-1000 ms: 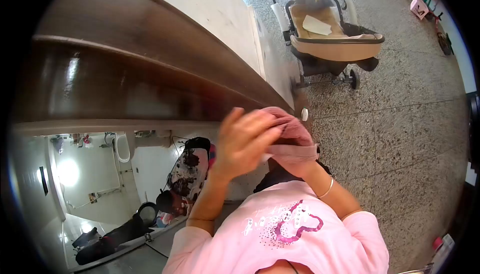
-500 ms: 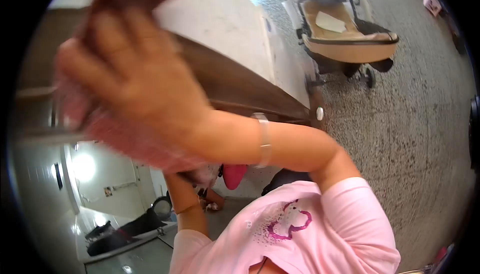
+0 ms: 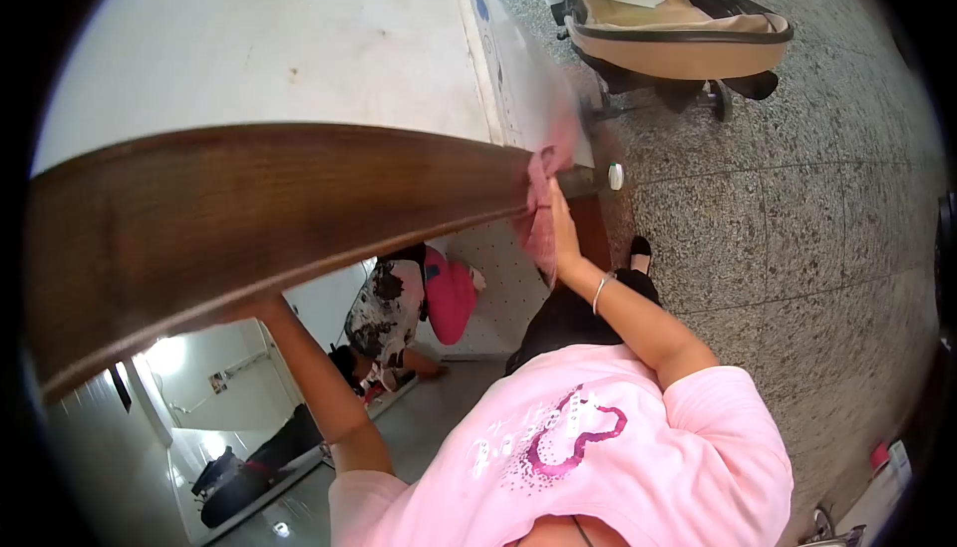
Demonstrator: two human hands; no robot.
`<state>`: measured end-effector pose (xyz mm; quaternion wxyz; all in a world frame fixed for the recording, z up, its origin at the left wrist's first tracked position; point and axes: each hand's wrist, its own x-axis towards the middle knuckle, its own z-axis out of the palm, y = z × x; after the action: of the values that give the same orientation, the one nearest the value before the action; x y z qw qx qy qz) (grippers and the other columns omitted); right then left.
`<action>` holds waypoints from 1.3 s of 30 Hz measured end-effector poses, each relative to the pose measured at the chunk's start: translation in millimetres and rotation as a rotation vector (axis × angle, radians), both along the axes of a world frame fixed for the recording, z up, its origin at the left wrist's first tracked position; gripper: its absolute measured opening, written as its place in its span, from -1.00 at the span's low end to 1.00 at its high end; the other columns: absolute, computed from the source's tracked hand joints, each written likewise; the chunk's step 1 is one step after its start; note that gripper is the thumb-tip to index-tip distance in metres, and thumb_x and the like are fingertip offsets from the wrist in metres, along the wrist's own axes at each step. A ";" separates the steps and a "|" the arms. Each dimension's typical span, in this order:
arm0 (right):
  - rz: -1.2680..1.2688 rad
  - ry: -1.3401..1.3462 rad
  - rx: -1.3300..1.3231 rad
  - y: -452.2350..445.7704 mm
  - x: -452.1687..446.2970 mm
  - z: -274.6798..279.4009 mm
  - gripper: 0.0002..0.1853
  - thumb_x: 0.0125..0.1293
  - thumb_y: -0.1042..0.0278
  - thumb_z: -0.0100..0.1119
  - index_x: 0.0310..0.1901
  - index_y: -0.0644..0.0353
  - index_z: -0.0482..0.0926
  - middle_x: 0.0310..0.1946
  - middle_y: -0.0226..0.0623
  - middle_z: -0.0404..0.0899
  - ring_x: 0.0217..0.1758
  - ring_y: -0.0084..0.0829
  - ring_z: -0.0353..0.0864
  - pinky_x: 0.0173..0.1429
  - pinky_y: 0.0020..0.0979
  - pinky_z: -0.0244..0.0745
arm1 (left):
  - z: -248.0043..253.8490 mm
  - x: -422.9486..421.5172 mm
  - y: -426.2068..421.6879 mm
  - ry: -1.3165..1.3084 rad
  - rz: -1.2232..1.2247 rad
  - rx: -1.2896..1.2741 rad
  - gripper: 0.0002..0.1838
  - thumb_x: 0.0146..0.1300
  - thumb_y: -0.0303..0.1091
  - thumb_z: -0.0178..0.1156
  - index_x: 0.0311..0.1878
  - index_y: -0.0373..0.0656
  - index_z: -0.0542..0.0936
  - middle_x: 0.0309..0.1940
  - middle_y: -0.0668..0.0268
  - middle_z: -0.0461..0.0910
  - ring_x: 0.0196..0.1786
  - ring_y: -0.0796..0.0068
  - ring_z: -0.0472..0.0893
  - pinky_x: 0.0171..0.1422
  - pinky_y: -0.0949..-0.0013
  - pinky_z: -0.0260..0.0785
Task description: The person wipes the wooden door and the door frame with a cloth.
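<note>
A long dark-brown wooden board (image 3: 279, 183) crosses the view in front of me. At its right end my right hand (image 3: 563, 233), with a bangle on the wrist, grips a crumpled pink cloth (image 3: 539, 233) against the wood. Part of the cloth is smeared by motion. My left hand (image 3: 251, 310) is at the lower edge of the board on the left, and the board hides its fingers.
Beyond the board lies a white surface (image 3: 269, 58). A beige stroller (image 3: 688, 48) stands on the speckled floor (image 3: 797, 218) at the upper right. Below the board, a person in patterned clothing (image 3: 384, 303) is partly visible beside a pink object (image 3: 451, 298).
My right hand has moved with the cloth from the upper left, close to the camera, to the board's right end. My view has shifted, showing more of the board and white surface.
</note>
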<state>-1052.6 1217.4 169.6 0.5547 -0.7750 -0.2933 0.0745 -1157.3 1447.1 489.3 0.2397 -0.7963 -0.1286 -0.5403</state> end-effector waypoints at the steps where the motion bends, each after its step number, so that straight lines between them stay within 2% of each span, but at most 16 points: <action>1: 0.012 -0.003 -0.095 -0.3 -1.3 -25.0 -0.32 0.20 0.27 0.19 0.34 0.23 0.22 0.15 0.04 0.38 0.16 0.07 0.43 0.19 -0.16 0.40 | 2.5 3.4 -2.1 -0.002 -0.014 -0.013 -0.09 0.36 0.35 -0.25 0.53 -0.11 -0.17 0.50 -0.05 -0.23 0.50 -0.04 0.00 0.51 -0.17 -0.01; 2: 0.032 0.041 -0.136 0.6 1.2 -41.7 -0.33 0.19 0.27 0.20 0.32 0.24 0.23 0.11 0.01 0.42 0.13 0.07 0.45 0.17 -0.17 0.41 | 4.2 4.6 -2.9 -0.014 -0.056 -0.047 -0.08 0.35 0.36 -0.26 0.53 -0.10 -0.19 0.51 -0.05 -0.23 0.50 -0.04 0.00 0.51 -0.17 0.00; 3: 0.064 0.145 -0.135 0.8 9.0 -50.0 -0.40 0.21 0.28 0.19 0.27 0.23 0.27 0.07 0.00 0.44 0.12 0.03 0.47 0.15 -0.18 0.42 | 3.7 9.4 -1.5 -0.120 -0.323 -0.279 -0.08 0.35 0.38 -0.27 0.53 -0.09 -0.18 0.51 -0.04 -0.25 0.50 -0.03 0.00 0.51 -0.16 0.02; 5: 0.137 0.351 -0.142 -0.6 19.4 -60.5 -0.54 0.24 0.30 0.16 0.16 0.21 0.35 -0.01 -0.03 0.49 0.09 -0.04 0.50 0.11 -0.21 0.44 | -7.4 -9.1 21.8 -0.232 -0.209 -0.241 -0.07 0.34 0.39 -0.28 0.53 -0.09 -0.17 0.51 -0.03 -0.26 0.49 -0.04 0.00 0.51 -0.16 -0.01; 7: 0.204 0.434 -0.166 -10.3 21.2 -54.8 -0.61 0.26 0.31 0.15 0.10 0.20 0.39 -0.06 -0.05 0.52 0.08 -0.07 0.52 0.09 -0.22 0.45 | -11.9 -19.6 26.4 -0.198 -0.153 -0.257 -0.20 0.44 0.23 -0.38 0.53 -0.16 -0.15 0.53 0.02 -0.28 0.51 -0.06 -0.05 0.51 -0.10 -0.02; 9: 0.197 0.458 -0.089 -23.8 25.8 -23.4 -0.66 0.26 0.33 0.13 0.06 0.16 0.42 -0.11 -0.09 0.53 0.01 -0.07 0.55 0.04 -0.23 0.47 | -11.0 -23.1 29.4 -0.119 0.180 0.037 -0.24 0.50 0.10 -0.38 0.50 -0.32 -0.13 0.52 -0.07 -0.21 0.52 -0.08 -0.04 0.54 -0.08 -0.19; 15: 0.252 0.365 0.039 -52.3 35.1 90.9 -0.79 0.27 0.39 0.06 -0.06 0.12 0.44 -0.27 -0.14 0.50 -0.20 -0.10 0.54 -0.12 -0.26 0.48 | -15.1 -22.0 2.4 -0.250 0.066 -0.091 -0.35 0.49 -0.02 -0.19 0.44 -0.33 0.12 0.45 -0.07 0.06 0.50 -0.06 0.05 0.56 -0.03 -0.20; 17: 0.300 0.256 0.028 -59.8 34.4 136.6 -0.83 0.28 0.41 0.03 -0.09 0.12 0.43 -0.33 -0.14 0.47 -0.26 -0.12 0.52 -0.17 -0.27 0.48 | -25.7 -30.3 -22.9 -0.147 -0.126 -0.276 -0.41 0.44 -0.11 0.00 0.38 -0.32 0.24 0.41 0.00 0.18 0.46 -0.01 0.15 0.54 0.01 -0.13; 20: 0.354 -0.047 -0.034 -68.7 21.4 193.7 -0.88 0.29 0.44 -0.01 -0.14 0.12 0.41 -0.41 -0.14 0.44 -0.37 -0.14 0.49 -0.25 -0.28 0.48 | -90.3 -57.9 -50.4 0.004 -0.135 -0.436 -0.49 0.35 -0.25 0.14 0.31 -0.20 0.36 0.32 0.12 0.34 0.37 0.08 0.33 0.46 0.05 0.08; 21: 0.331 -0.318 0.033 -67.3 18.9 202.0 -0.83 0.18 0.52 0.10 -0.20 0.13 0.40 -0.44 -0.14 0.42 -0.40 -0.13 0.47 -0.30 -0.27 0.47 | -117.4 -67.0 -63.1 0.110 -0.077 -0.515 -0.52 0.34 -0.29 0.15 0.29 -0.16 0.39 0.29 0.15 0.37 0.33 0.10 0.38 0.41 0.09 0.17; 25: 0.296 -0.695 0.003 -71.9 21.9 254.4 -0.54 -0.03 0.55 0.19 0.01 0.15 0.53 -0.27 -0.16 0.56 -0.20 -0.18 0.60 -0.10 -0.33 0.53 | -226.7 -98.1 -117.6 0.142 -0.287 -1.029 -0.56 0.29 -0.50 0.12 0.24 -0.15 0.41 0.20 0.13 0.43 0.15 0.15 0.53 0.18 0.21 0.42; 28: 0.348 -0.408 0.262 -47.9 7.0 321.8 -0.73 0.26 0.37 0.08 -0.06 0.33 0.51 -0.16 -0.31 0.61 -0.20 -0.42 0.56 -0.04 -0.43 0.48 | -265.8 -136.3 -152.5 0.135 -0.341 -1.407 -0.53 0.26 -0.55 0.12 0.26 -0.17 0.38 0.17 0.11 0.44 -0.01 0.18 0.61 0.07 0.24 0.48; 32: 0.141 -1.391 0.140 -6.7 64.0 330.7 -0.53 0.30 -0.11 -0.01 -0.03 0.10 0.61 0.08 -0.22 0.56 0.28 -0.27 0.35 0.27 -0.18 0.23 | -298.4 -168.7 -167.2 0.125 -0.138 -1.691 -0.52 0.28 -0.54 0.12 0.28 -0.20 0.35 0.13 0.08 0.49 -0.12 0.22 0.65 -0.01 0.31 0.51; 35: -0.098 -1.992 0.066 32.7 66.5 296.7 -0.55 0.34 -0.17 -0.08 0.03 -0.12 0.63 0.25 -0.29 0.48 0.45 -0.24 0.23 0.43 -0.03 -0.04 | -324.1 -190.4 -174.4 0.051 -0.064 -1.713 -0.55 0.31 -0.51 0.10 0.27 -0.18 0.35 0.05 0.10 0.56 -0.12 0.22 0.64 -0.01 0.31 0.50; 37: -0.105 -1.952 0.035 36.8 60.5 253.5 -0.75 0.35 0.18 0.03 -0.02 -0.24 0.64 0.30 -0.50 0.43 0.23 -0.54 0.45 0.36 -0.20 0.13 | -335.3 -192.7 -177.3 0.015 -0.018 -1.667 -0.56 0.33 -0.50 0.09 0.27 -0.17 0.36 0.00 0.12 0.60 -0.12 0.22 0.64 -0.01 0.30 0.50; 39: 0.443 -1.734 -0.603 32.0 46.0 194.1 -0.62 0.27 0.23 0.01 0.14 -0.05 0.48 0.05 -0.28 0.47 -0.07 -0.35 0.54 -0.17 -0.23 0.43 | -343.9 -192.3 -181.1 -0.031 0.009 -1.701 -0.59 0.34 -0.47 0.08 0.26 -0.15 0.37 -0.04 0.15 0.62 -0.13 0.20 0.64 -0.02 0.29 0.49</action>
<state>-1006.6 1249.4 363.7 -0.1077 -0.5974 -0.7127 -0.3515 -1349.6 1266.0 145.4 -0.4400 -0.6974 -0.4974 -0.2695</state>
